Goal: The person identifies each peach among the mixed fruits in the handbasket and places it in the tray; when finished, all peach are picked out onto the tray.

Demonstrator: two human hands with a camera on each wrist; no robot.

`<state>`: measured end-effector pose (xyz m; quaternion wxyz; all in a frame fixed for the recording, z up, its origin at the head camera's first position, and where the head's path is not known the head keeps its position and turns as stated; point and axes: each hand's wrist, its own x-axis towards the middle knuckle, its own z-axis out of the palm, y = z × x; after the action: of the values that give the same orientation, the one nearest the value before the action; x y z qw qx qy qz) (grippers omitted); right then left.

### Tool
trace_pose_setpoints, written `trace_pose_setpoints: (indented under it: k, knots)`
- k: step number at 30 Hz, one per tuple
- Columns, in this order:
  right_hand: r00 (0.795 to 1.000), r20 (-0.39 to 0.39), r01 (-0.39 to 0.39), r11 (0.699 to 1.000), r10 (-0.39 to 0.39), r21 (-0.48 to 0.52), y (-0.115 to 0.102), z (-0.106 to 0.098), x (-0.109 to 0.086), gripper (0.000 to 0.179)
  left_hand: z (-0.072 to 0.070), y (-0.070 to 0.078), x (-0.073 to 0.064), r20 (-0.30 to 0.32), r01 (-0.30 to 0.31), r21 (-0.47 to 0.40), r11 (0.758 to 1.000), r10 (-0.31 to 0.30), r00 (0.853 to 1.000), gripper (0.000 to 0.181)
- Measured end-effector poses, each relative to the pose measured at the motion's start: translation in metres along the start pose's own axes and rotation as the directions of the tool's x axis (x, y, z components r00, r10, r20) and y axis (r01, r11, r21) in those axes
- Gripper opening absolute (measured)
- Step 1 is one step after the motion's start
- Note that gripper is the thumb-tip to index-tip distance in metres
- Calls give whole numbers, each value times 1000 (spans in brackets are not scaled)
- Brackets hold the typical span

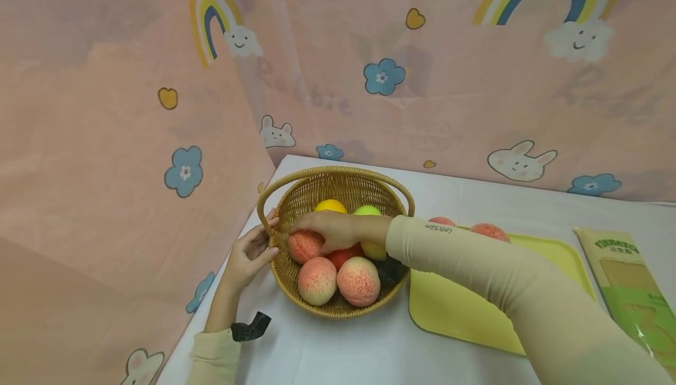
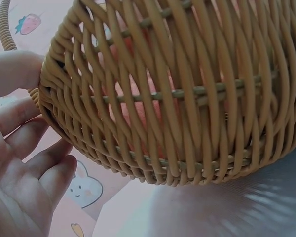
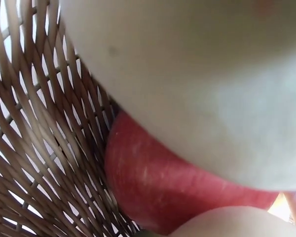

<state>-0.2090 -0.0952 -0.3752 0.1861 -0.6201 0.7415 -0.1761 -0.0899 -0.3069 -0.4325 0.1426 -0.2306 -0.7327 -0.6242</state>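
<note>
A wicker basket (image 1: 338,314) with a tall arched handle holds several fruits. My left hand (image 1: 248,259) grips its left rim by the handle's base; in the left wrist view the thumb (image 2: 15,74) lies at the rim, the other fingers outside the weave. Inside the basket, my right hand (image 1: 335,229) holds a reddish peach (image 1: 305,248) at the left, fingers over its top. Two pink-and-cream peaches (image 1: 359,282) sit at the front. Behind the hand show a yellow fruit (image 1: 331,205) and a green fruit (image 1: 368,210). A red fruit (image 3: 153,173) lies lower down.
Right of the basket lies a yellow tray (image 1: 459,308), partly under the right sleeve (image 1: 475,262), with pinkish fruits (image 1: 490,232) at its far side. A green-and-tan package (image 1: 628,285) lies farther right. A patterned pink curtain (image 1: 327,39) stands behind the white table (image 1: 317,355).
</note>
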Motion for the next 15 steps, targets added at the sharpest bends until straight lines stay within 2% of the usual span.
trace_pose_setpoints:
  k: [7,15]
  knots:
    - [989,-111,-92,995,95,30,1,-7,0,65,-1,-2,2,4,7,-8,1000,-7,1000,49]
    - [976,-195,-78,989,101,125,0,-15,-5,62,0,-1,2,-7,2,0,1000,-2,1000,49]
